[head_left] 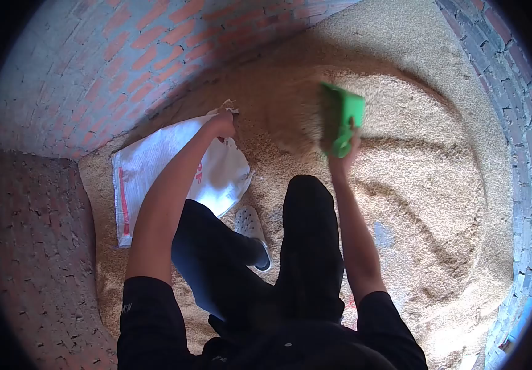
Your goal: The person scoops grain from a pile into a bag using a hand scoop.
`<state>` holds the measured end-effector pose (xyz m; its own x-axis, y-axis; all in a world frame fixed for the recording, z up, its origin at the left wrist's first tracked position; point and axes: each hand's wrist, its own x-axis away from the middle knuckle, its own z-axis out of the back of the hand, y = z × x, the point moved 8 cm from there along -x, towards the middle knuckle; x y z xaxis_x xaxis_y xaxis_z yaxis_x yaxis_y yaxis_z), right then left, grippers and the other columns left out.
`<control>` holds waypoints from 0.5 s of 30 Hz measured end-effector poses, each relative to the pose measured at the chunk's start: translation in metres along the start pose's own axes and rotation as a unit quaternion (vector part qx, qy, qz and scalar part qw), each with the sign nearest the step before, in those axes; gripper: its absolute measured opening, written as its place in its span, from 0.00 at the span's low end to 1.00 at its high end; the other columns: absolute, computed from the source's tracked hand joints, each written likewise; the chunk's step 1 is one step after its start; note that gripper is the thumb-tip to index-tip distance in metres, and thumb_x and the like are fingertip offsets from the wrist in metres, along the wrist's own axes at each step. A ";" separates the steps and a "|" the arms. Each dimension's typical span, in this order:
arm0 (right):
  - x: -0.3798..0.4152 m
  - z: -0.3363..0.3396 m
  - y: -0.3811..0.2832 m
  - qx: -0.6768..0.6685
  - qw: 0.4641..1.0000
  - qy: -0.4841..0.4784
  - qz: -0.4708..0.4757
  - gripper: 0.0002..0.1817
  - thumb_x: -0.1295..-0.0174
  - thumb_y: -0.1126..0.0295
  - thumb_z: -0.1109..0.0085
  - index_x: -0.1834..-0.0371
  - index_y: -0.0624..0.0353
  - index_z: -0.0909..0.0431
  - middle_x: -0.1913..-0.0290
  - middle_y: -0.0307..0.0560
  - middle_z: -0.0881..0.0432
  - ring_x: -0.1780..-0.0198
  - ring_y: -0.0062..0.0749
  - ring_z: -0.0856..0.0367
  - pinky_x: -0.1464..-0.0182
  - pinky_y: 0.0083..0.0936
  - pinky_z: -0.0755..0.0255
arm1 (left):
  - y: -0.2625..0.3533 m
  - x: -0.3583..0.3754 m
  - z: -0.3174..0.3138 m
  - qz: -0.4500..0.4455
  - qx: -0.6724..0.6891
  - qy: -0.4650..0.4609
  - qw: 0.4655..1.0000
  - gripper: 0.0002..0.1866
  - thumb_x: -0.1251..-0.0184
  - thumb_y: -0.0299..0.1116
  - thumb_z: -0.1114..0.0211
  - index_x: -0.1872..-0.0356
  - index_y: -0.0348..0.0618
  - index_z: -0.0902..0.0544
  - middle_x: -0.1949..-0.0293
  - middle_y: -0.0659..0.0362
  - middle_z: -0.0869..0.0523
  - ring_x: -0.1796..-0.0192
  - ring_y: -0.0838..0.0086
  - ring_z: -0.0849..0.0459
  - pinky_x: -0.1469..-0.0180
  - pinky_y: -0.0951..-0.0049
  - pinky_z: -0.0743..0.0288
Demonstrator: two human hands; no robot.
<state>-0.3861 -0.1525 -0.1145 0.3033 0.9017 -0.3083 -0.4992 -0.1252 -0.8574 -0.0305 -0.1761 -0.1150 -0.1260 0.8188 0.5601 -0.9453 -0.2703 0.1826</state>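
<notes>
In the head view, my left hand (221,125) is closed on the mouth edge of a white woven sack (161,151) with red print. The sack lies on loose tan grain (414,166); whether anything is inside cannot be told. Over the grain, to the right of the sack, my right hand (347,155) grips the handle of a green plastic scoop (351,108). The scoop is tilted with its dark opening facing left, towards the sack. A brownish blur, apparently grain in motion, shows just left of it.
Brick walls stand at the upper left (149,49), the left (32,246) and the right (512,111). My bent knees and a light perforated clog (249,225) are between my arms. The grain is heaped in ridges towards the right wall.
</notes>
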 end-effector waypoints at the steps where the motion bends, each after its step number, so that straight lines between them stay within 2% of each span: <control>1: 0.009 -0.028 0.004 -0.112 0.993 -0.041 0.000 0.39 0.54 0.75 0.42 0.34 0.45 0.43 0.38 0.52 0.36 0.37 0.51 0.42 0.37 0.50 0.47 | 0.002 0.004 -0.002 -0.002 0.027 -0.018 0.999 0.27 0.52 0.22 0.44 0.48 0.16 0.37 0.49 0.37 0.28 0.65 0.59 0.16 0.77 0.68 0.19; 3: 0.040 -0.069 -0.017 0.005 0.995 -0.100 0.026 0.41 0.54 0.73 0.40 0.32 0.47 0.46 0.34 0.53 0.42 0.33 0.55 0.48 0.35 0.50 0.53 | 0.004 0.008 0.000 -0.015 0.027 0.000 1.000 0.31 0.52 0.22 0.44 0.45 0.18 0.41 0.46 0.37 0.31 0.64 0.58 0.16 0.75 0.68 0.19; 4: 0.051 -0.084 -0.037 0.009 0.991 -0.131 0.035 0.41 0.53 0.73 0.40 0.32 0.48 0.47 0.33 0.53 0.44 0.31 0.55 0.52 0.34 0.50 0.57 | 0.004 0.011 0.002 -0.028 0.029 0.018 0.999 0.34 0.53 0.22 0.44 0.41 0.20 0.44 0.43 0.36 0.34 0.62 0.57 0.17 0.72 0.69 0.18; 5: 0.062 -0.099 -0.048 0.020 0.989 -0.144 0.018 0.41 0.54 0.73 0.42 0.32 0.48 0.48 0.33 0.51 0.43 0.32 0.55 0.50 0.35 0.49 0.55 | 0.002 0.013 0.002 -0.025 0.026 0.020 0.999 0.34 0.53 0.22 0.44 0.41 0.20 0.44 0.43 0.36 0.34 0.62 0.57 0.17 0.72 0.69 0.18; 6: 0.071 -0.111 -0.057 0.033 0.987 -0.158 0.001 0.42 0.54 0.73 0.43 0.32 0.48 0.48 0.34 0.49 0.42 0.33 0.54 0.47 0.35 0.48 0.52 | 0.001 0.015 0.002 -0.019 0.024 0.034 0.999 0.37 0.54 0.22 0.44 0.39 0.22 0.48 0.39 0.37 0.40 0.61 0.56 0.17 0.70 0.68 0.18; 7: 0.078 -0.121 -0.068 0.030 0.987 -0.160 0.002 0.42 0.54 0.73 0.43 0.32 0.48 0.48 0.34 0.49 0.42 0.33 0.54 0.47 0.35 0.48 0.52 | -0.002 0.016 0.004 -0.015 0.023 0.048 0.998 0.40 0.54 0.22 0.44 0.37 0.23 0.51 0.36 0.37 0.46 0.60 0.55 0.18 0.67 0.68 0.18; 8: 0.086 -0.132 -0.079 -0.012 0.983 -0.183 0.023 0.41 0.53 0.73 0.42 0.32 0.49 0.48 0.33 0.50 0.44 0.32 0.56 0.50 0.34 0.49 0.55 | -0.011 0.010 0.000 -0.012 0.024 0.048 0.998 0.40 0.54 0.22 0.44 0.37 0.23 0.51 0.36 0.37 0.46 0.60 0.55 0.18 0.67 0.68 0.18; 10: 0.097 -0.144 -0.087 -0.051 0.976 -0.208 0.043 0.40 0.52 0.72 0.41 0.32 0.50 0.48 0.32 0.51 0.46 0.31 0.58 0.53 0.33 0.50 0.58 | -0.024 -0.001 0.003 -0.046 0.048 0.114 0.991 0.42 0.55 0.21 0.44 0.37 0.23 0.54 0.32 0.38 0.57 0.59 0.53 0.18 0.65 0.67 0.19; 12: 0.108 -0.153 -0.104 -0.069 0.959 -0.219 0.168 0.42 0.52 0.72 0.40 0.32 0.44 0.48 0.32 0.55 0.47 0.32 0.60 0.53 0.36 0.54 0.52 | -0.040 -0.010 0.001 -0.031 0.058 0.127 0.990 0.42 0.55 0.22 0.43 0.37 0.23 0.54 0.32 0.38 0.57 0.57 0.54 0.19 0.65 0.67 0.19; 13: 0.103 -0.147 -0.111 -0.071 0.958 -0.221 0.169 0.42 0.52 0.72 0.40 0.32 0.44 0.48 0.32 0.55 0.47 0.32 0.60 0.53 0.36 0.54 0.52 | -0.052 -0.016 0.000 -0.016 0.067 0.141 0.988 0.43 0.56 0.22 0.43 0.37 0.23 0.54 0.32 0.39 0.56 0.55 0.54 0.19 0.66 0.66 0.20; 14: 0.090 -0.131 -0.117 -0.044 0.967 -0.216 0.126 0.41 0.51 0.72 0.41 0.32 0.41 0.48 0.31 0.55 0.49 0.32 0.59 0.53 0.38 0.56 0.49 | -0.073 -0.035 -0.011 -0.014 0.067 0.140 0.988 0.43 0.56 0.22 0.43 0.37 0.23 0.54 0.32 0.39 0.56 0.55 0.54 0.19 0.66 0.66 0.20; 15: 0.078 -0.118 -0.115 -0.015 0.974 -0.210 0.080 0.41 0.51 0.73 0.42 0.32 0.37 0.48 0.31 0.54 0.50 0.31 0.58 0.54 0.39 0.59 0.46 | -0.091 -0.062 -0.030 -0.064 0.061 0.116 0.989 0.42 0.55 0.23 0.43 0.37 0.23 0.53 0.32 0.39 0.56 0.53 0.54 0.20 0.65 0.66 0.20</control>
<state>-0.2090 -0.1162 -0.0884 -0.1384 0.9585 -0.2493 -0.4869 -0.2850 -0.8256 0.0548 -0.1868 -0.1905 -0.0866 0.9406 0.3281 -0.9167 -0.2042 0.3434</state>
